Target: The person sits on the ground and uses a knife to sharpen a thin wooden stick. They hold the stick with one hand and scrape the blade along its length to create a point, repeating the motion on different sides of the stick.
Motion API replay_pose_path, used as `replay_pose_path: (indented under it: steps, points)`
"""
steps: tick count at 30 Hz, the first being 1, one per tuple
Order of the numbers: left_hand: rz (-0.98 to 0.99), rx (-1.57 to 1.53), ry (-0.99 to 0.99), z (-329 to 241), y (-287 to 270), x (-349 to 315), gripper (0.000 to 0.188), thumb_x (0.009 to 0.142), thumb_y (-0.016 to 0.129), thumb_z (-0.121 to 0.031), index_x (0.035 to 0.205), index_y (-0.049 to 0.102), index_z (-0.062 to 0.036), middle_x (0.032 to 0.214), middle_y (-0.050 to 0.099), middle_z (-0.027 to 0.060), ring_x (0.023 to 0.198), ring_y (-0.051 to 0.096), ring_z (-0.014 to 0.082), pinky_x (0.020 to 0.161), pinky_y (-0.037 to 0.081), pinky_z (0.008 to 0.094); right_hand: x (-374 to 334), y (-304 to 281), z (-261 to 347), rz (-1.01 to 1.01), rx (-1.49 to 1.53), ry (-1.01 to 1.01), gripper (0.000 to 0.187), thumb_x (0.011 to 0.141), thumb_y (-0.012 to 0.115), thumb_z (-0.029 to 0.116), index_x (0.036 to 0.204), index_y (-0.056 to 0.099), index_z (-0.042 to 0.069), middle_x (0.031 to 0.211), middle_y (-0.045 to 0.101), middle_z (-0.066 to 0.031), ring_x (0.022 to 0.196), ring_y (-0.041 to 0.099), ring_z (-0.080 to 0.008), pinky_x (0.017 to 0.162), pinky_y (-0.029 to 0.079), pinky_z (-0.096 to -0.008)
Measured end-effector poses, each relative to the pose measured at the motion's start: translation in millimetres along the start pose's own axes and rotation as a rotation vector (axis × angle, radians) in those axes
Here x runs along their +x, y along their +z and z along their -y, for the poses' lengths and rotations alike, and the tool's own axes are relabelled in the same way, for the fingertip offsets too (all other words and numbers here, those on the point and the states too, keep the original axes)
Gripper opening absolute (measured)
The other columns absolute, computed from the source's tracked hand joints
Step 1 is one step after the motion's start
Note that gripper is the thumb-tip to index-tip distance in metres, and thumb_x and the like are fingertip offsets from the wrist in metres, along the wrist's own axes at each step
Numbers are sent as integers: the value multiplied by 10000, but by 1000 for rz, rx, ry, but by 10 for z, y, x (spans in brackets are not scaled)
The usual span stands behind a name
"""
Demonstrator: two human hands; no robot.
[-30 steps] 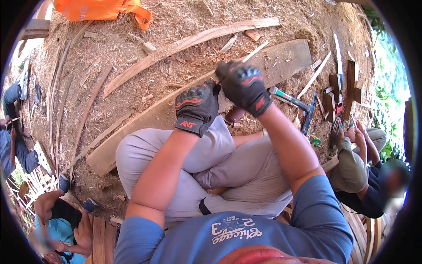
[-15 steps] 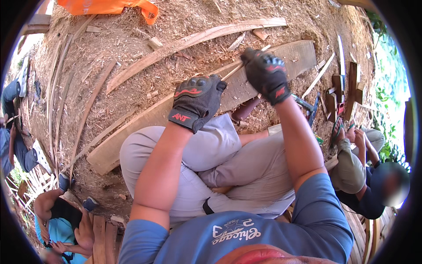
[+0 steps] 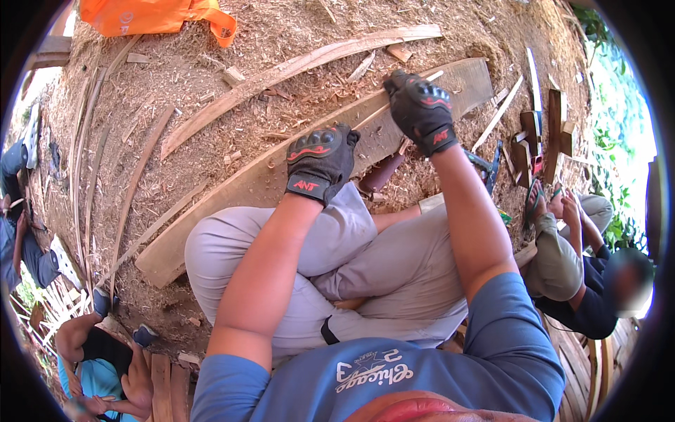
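Note:
Both my hands wear black gloves with red trim and hard knuckle guards. A thin pale wooden stick (image 3: 373, 117) runs at a slant between them, above a wide wooden plank (image 3: 204, 228). My left hand (image 3: 320, 158) is closed around its lower left end. Farther up and to the right, my right hand (image 3: 420, 109) is closed around the same stick, whose tip shows past the knuckles. Whether the right fingers also hold a tool is hidden. A reddish-brown rounded piece (image 3: 382, 174) lies below the right hand, near my crossed legs.
A long curved wood strip (image 3: 302, 68) lies beyond the plank on shavings-covered ground. An orange bag (image 3: 151, 15) is at the far left. A saw-like tool with a dark blue frame (image 3: 492, 169) lies right of my arm. Other people sit at left and right, including one person (image 3: 583, 281) near wooden blocks (image 3: 555, 126).
My left hand has shifted slightly right and my right hand slightly nearer, bringing them a little closer together on the stick. The whole view has slid a little left.

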State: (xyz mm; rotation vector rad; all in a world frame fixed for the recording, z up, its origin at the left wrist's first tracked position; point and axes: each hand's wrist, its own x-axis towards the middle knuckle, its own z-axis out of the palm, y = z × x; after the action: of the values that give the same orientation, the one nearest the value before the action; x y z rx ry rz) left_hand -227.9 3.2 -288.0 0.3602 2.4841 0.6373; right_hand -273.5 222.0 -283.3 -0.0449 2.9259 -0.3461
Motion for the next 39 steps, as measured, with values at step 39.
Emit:
replay_pose_path:
  steps: [39]
  points:
    - [-84, 147, 9, -27, 99, -8, 356, 1065, 552, -458, 1057, 749, -161, 908, 762, 165, 860, 743, 401, 750, 568, 565, -250, 117, -181, 59, -131, -30, 282, 1064, 509, 304, 1064, 693, 91, 907, 734, -192, 811, 724, -407, 739, 586, -499]
